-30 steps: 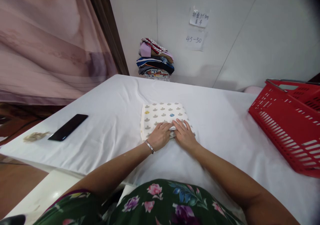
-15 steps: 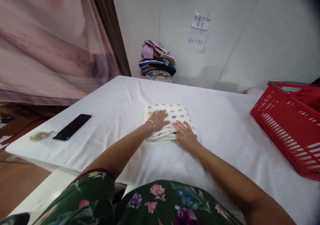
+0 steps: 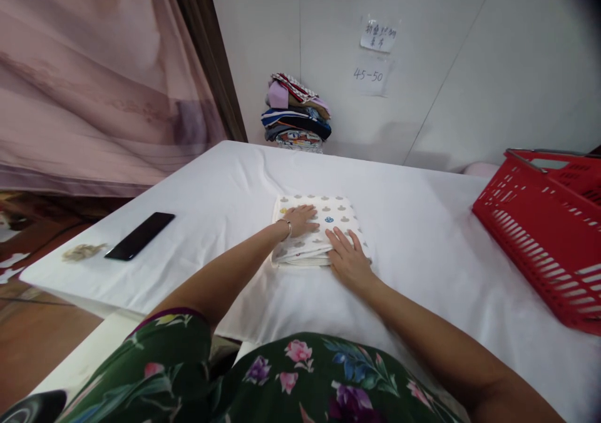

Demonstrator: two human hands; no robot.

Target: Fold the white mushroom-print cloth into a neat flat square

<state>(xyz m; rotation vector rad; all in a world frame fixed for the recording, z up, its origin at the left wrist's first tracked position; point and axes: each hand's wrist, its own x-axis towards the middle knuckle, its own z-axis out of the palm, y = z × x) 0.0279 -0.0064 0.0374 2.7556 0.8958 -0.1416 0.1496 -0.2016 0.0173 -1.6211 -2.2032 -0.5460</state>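
A folded white cloth [image 3: 328, 213] printed with small grey shapes lies in the middle of the white-covered table [image 3: 225, 185]. My left hand [image 3: 300, 219], with a bracelet at the wrist, lies flat on top of the cloth with its fingers stretched out. My right hand [image 3: 348, 257] rests flat at the cloth's near right corner, fingers spread and touching its edge. Neither hand grips anything.
A red plastic basket [image 3: 544, 235] stands at the table's right side. A black phone [image 3: 139, 236] and a small crumpled scrap [image 3: 81, 251] lie at the left. A stack of folded clothes [image 3: 295, 114] sits by the far wall, below paper notes [image 3: 378, 36]. A pink curtain [image 3: 94, 79] hangs left.
My left hand slid forward from the cloth's near edge onto its top. My right hand stayed at the near right corner. The folded cloth has not moved on the table.
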